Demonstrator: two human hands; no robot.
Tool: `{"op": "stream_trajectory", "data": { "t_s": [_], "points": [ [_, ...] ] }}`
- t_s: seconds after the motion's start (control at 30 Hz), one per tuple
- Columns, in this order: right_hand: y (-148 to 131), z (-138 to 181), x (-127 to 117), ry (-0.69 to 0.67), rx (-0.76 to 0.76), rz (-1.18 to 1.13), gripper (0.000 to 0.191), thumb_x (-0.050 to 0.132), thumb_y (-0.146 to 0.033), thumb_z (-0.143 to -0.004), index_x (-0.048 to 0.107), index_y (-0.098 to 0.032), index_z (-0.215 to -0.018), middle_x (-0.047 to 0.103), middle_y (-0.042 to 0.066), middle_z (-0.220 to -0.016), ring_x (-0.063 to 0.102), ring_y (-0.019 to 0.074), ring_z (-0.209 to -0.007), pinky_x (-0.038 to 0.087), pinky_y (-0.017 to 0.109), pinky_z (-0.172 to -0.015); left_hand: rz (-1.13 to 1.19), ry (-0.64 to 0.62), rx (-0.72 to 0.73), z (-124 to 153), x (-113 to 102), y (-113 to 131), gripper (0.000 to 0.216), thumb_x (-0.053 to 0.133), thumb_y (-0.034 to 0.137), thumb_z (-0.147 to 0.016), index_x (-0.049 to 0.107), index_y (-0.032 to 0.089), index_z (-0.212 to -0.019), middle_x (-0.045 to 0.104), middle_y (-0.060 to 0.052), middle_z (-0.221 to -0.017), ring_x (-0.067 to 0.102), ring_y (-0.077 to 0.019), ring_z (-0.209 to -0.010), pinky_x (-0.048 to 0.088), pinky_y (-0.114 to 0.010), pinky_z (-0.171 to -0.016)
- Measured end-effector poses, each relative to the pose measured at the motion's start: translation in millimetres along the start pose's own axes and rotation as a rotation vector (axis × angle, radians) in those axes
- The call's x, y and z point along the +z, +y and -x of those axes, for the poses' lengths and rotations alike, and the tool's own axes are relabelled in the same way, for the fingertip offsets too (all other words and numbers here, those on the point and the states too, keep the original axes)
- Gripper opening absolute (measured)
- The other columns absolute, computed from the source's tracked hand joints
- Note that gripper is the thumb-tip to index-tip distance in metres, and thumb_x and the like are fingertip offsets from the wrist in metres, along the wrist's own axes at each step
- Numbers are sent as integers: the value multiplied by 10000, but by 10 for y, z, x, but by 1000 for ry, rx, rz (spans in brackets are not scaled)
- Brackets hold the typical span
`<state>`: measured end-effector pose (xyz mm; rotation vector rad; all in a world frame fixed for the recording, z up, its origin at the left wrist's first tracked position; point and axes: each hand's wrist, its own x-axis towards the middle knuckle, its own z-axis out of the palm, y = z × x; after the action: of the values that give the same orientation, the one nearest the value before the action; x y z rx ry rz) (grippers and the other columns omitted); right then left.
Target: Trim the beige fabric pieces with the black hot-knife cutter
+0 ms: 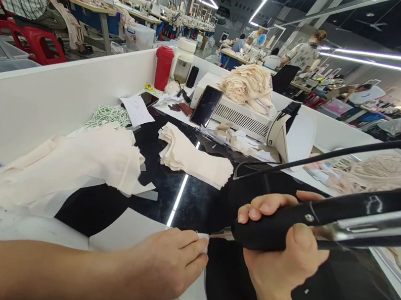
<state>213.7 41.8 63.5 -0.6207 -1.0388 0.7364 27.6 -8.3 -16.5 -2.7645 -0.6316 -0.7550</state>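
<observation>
Much lower-right tabletop [356, 299] is being left bare; white material [204, 238] is being gripped by left hand [170, 262], black tool [267, 234] by right hand [280, 268].

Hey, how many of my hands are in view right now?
2: your right hand gripping the black tool, and your left hand, near its tip, holding a small white piece.

The handheld tool [267, 234], black with a silvery lever [375, 231], slants down leftward to a narrow metal tip [223, 234]. A pale sheet [121, 231] lies partly covered, its pinched edge just beside that tip.
</observation>
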Motion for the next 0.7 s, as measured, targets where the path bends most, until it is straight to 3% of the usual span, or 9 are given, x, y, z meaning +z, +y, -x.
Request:
{"op": "stream_trajectory", "data": {
  "t_s": [0.23, 0.7],
  "points": [
    [29, 10, 28, -2, -9, -15, 390, 943, -421, -831, 715, -296, -1121, 676, -68, -747, 624, 154, -569, 547, 259, -461, -2, 19, -27, -14, -9, -3, 246, 555, 61, -1156, 795, 82, -1202, 836, -136, -1260, 783, -218, -1090, 673, -320, -894],
    [61, 81, 129, -56, -12, -106, 384, 964, -408, -862, 734, -303, -1151, 705, -65, -779, 648, 142, -598, 590, 237, -483, -9, -75, -8, 1, -42, -24, 224, 589, 59, -1146, 764, 59, -1286, 819, -151, -1298, 771, -224, -1116, 653, -329, -909]
  ]
}}
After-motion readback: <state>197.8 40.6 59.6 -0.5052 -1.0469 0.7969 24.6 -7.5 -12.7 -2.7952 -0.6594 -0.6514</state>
